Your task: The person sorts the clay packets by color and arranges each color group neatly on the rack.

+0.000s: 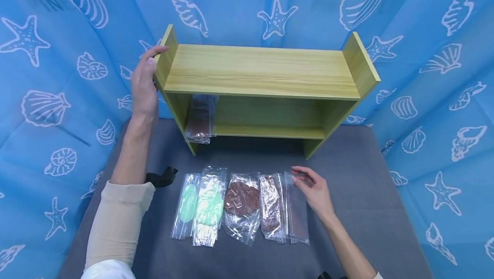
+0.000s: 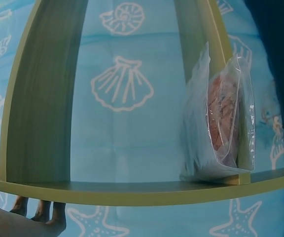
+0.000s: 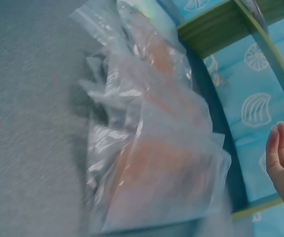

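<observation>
My left hand [image 1: 144, 84] grips the upper edge of the left side panel of a wooden shelf [image 1: 262, 71]; in the left wrist view its fingers [image 2: 42, 212] lie along one face of the panel. My right hand [image 1: 314, 191] hovers by the top of the rightmost clear bag [image 1: 299, 219], which has something dull brown inside. Its fingers are loosely bent, and in the right wrist view they [image 3: 283, 143] stand apart from the bags. Another clear bag with brownish contents [image 1: 200, 118] stands upright at the left end of the lower shelf board.
Left of the rightmost bag lie bags with a glossy brown piece [image 1: 271, 206], a round brown piece [image 1: 242, 198] and pale green pieces [image 1: 210, 206] on the grey tabletop [image 1: 359, 202]. A black strap [image 1: 162, 178] is by the left forearm. Blue patterned curtains [image 1: 239, 4] surround the table.
</observation>
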`<state>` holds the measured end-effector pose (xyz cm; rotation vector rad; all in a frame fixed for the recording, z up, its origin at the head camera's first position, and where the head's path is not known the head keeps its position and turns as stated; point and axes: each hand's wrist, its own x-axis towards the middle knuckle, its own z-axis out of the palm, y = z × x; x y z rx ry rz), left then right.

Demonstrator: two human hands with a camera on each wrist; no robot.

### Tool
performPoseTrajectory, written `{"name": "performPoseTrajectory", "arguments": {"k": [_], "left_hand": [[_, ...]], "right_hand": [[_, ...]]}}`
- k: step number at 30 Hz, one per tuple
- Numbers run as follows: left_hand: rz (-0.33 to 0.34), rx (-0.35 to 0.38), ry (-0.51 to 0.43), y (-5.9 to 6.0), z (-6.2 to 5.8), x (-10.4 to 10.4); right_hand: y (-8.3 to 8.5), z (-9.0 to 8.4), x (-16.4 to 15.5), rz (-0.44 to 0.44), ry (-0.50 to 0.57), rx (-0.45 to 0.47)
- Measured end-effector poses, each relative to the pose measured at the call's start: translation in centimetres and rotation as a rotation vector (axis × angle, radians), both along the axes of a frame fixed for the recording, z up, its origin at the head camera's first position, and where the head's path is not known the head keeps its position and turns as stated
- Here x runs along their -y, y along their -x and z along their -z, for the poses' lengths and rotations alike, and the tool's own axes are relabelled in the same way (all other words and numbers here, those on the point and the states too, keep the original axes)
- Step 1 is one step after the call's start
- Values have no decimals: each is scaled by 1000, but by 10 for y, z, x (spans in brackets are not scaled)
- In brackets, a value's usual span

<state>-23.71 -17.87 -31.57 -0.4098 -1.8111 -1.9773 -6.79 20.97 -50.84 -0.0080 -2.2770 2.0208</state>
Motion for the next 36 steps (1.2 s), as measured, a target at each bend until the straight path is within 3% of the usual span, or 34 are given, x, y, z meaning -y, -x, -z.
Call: {"name": "performPoseTrajectory", "arguments": {"k": [9, 17, 36], "left_hand": [[-7, 19, 19, -1, 0, 0], [-21, 43, 10, -1, 0, 1], [-1, 45, -2, 1, -1, 0]], "right_hand": [[-21, 12, -18, 58, -57, 29], [-36, 24, -29, 84, -42, 68], [-71, 51, -47, 141, -188, 277]]}}
